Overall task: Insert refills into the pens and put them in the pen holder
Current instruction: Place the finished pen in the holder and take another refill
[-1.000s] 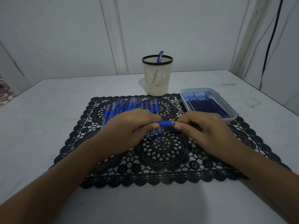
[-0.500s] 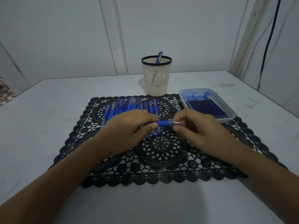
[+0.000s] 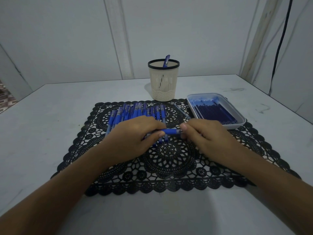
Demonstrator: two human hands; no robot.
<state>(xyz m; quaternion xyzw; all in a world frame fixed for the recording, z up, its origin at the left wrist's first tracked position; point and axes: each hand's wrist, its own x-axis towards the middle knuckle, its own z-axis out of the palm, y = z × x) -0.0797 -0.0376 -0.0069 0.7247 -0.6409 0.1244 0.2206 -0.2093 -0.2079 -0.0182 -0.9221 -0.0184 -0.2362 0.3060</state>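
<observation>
My left hand (image 3: 133, 138) grips a blue pen (image 3: 171, 131) that lies level above the black lace mat (image 3: 169, 160). My right hand (image 3: 205, 138) pinches the pen's tip end with thumb and forefinger. Behind my left hand a row of several blue pens (image 3: 135, 112) lies on the mat, partly hidden by it. A cream pen holder (image 3: 163, 82) with a dark rim stands at the mat's far edge and has one blue pen (image 3: 166, 60) in it. A white tray (image 3: 237, 119) of several dark refills (image 3: 213, 111) sits to the right.
One loose refill (image 3: 181, 110) lies on the mat between the pen row and the tray. The mat lies on a white table (image 3: 50, 116) with walls close behind. A black cable (image 3: 281, 38) hangs down the wall at the far right.
My right hand's fingers have closed back over the pen's metal tip, which showed half a second ago. The left hand and the pen have barely moved.
</observation>
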